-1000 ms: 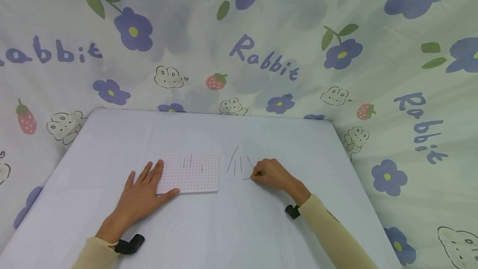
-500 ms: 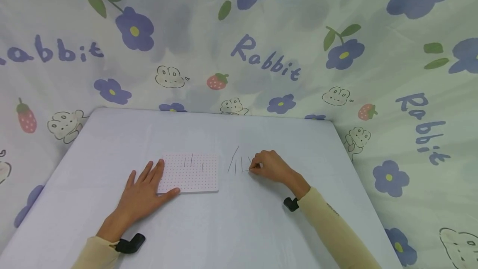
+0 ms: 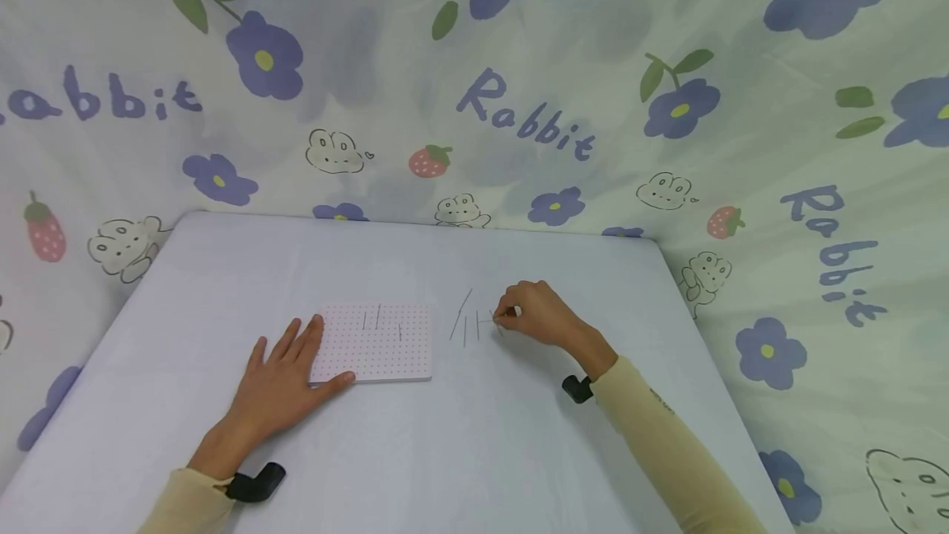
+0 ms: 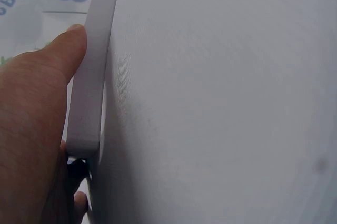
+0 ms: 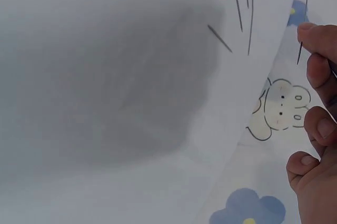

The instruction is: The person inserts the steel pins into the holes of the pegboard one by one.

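My right hand [image 3: 544, 313] pinches a thin dark needle [image 5: 299, 53] between thumb and fingertip, with a tip showing past each side of the pinch in the right wrist view. Under and left of that hand, several similar needles [image 3: 478, 326] lie on the white table. My left hand [image 3: 273, 386] rests with spread, straight fingers at the left end of a white board [image 3: 371, 353] covered in a grid of small pink dots; its thumb touches the front edge. Three thin dark needles [image 3: 400, 333] show on the board; whether they stand or lie I cannot tell.
A white cloth covers the table [image 3: 474, 452]. Behind and beside it hangs a curtain [image 3: 385, 105] printed with flowers, rabbits and strawberries. Each wrist wears a black camera, one by the left sleeve [image 3: 255, 483].
My right hand has moved up and away from me with the pinched needle, passing over the lying needles. The left hand and the board stay in place.
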Available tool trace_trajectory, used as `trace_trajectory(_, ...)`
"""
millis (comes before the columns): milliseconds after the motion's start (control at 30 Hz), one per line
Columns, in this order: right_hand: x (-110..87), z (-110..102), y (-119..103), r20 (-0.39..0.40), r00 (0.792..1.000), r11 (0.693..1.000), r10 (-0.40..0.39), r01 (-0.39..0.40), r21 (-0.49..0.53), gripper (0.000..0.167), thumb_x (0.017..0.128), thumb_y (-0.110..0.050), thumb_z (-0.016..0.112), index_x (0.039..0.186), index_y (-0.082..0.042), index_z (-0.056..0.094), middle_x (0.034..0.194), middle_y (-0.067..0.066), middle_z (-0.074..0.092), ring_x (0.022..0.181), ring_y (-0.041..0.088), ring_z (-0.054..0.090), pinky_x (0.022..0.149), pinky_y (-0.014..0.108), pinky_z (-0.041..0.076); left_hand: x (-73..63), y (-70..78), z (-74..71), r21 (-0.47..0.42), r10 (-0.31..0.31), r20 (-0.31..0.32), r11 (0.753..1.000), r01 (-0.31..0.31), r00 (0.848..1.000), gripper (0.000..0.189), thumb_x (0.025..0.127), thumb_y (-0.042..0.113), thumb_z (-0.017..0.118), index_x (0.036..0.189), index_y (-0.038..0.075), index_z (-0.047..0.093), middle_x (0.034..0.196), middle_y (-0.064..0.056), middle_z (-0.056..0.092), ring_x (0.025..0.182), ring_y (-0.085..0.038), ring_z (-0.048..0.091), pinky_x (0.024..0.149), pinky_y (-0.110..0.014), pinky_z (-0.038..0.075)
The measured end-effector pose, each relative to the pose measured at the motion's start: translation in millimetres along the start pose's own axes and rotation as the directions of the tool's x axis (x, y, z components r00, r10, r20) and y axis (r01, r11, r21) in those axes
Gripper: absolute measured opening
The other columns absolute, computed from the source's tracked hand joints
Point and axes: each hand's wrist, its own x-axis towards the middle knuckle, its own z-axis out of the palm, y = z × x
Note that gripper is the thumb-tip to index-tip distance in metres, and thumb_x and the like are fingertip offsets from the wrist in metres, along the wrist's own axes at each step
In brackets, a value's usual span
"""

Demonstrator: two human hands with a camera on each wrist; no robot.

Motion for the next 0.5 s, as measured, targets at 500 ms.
trace_trajectory(500, 16.9, -4, -12, -0.009, 0.999, 0.999, -0.048, 0.048, 0.008, 0.006, 0.092, -0.026, 0.075, 0.096, -0.024, 0.08, 0.08, -0.017, 0.063, 0.074, 0.007, 0.055, 0.077, 0.034, 0.044, -1.2, -0.6, 0.6, -0.015, -0.01, 0.003, 1.0, 0.01, 1.0, 0.112, 0.087, 0.079, 0.05, 0.16, 0.001, 0.015, 0.163, -0.021, 0.026, 0.153, -0.041, 0.014, 0.115, -0.071, 0.002)
